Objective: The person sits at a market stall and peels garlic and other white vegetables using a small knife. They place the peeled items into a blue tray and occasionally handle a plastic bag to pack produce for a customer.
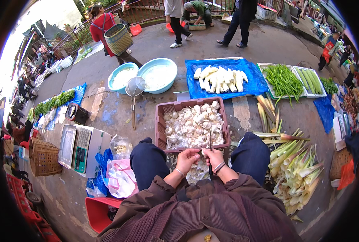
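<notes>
A maroon plastic crate (158, 127) full of garlic bulbs (201, 116) stands on the ground just beyond my knees. Close to its near edge, my right hand (213, 158) holds a garlic clove (203, 152) between thumb and finger, with a knife (210, 139) in the same hand, its blade pointing away over the crate. My left hand (186, 159) is beside it, thumb and fingertips bent near the clove; whether it grips anything is too small to tell. Garlic skins (199, 172) lie below both hands, between my legs.
Two blue basins (157, 87) and a long-handled strainer (133, 99) lie ahead. Peeled white stalks on a blue tarp (194, 90) and a tray of green peppers (282, 80) are ahead right. Stripped husks (297, 175) lie right; a scale (84, 151) and red bin (96, 213) left. People stand beyond.
</notes>
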The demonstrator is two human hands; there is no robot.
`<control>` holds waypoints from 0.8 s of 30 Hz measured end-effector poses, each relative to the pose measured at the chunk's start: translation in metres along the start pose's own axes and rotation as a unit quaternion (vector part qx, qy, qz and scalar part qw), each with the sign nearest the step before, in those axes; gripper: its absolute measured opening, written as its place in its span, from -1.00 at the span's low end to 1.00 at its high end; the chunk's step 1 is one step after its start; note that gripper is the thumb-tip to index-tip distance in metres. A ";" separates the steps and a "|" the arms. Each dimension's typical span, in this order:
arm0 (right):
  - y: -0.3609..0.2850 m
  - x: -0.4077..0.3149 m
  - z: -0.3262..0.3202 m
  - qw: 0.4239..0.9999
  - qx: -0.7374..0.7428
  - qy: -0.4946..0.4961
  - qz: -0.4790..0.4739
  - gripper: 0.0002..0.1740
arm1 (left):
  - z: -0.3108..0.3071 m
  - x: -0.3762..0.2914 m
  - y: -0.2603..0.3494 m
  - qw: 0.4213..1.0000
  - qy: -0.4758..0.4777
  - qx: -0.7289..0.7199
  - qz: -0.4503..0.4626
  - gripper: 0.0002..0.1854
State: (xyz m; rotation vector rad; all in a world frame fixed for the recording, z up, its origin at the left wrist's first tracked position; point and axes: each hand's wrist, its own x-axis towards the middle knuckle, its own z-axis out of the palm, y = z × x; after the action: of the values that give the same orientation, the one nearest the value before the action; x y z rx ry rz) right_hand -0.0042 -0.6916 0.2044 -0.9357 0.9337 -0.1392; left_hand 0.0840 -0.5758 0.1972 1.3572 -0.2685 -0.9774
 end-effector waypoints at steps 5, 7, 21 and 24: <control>-0.001 0.004 -0.003 0.997 -0.011 0.055 -0.045 -0.77 | -0.004 0.002 -0.011 0.998 0.017 0.035 -0.055 -0.83; 0.000 0.005 -0.004 0.998 -0.015 0.046 -0.050 -0.77 | 0.000 0.002 -0.021 0.998 -0.011 0.027 -0.051 -0.82; 0.002 0.003 -0.002 0.998 -0.030 0.020 -0.061 -0.86 | 0.004 -0.001 -0.005 0.982 0.005 0.189 -0.024 -0.65; 0.002 0.001 -0.001 0.997 -0.060 -0.018 -0.051 -0.86 | 0.007 0.002 -0.009 0.997 -0.001 0.074 0.026 -0.72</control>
State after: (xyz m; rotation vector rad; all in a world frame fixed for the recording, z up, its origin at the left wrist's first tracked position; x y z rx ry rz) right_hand -0.0052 -0.6916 0.2019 -1.0953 0.8687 -0.1544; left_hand 0.0767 -0.5812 0.1902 1.4767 -0.3833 -0.9299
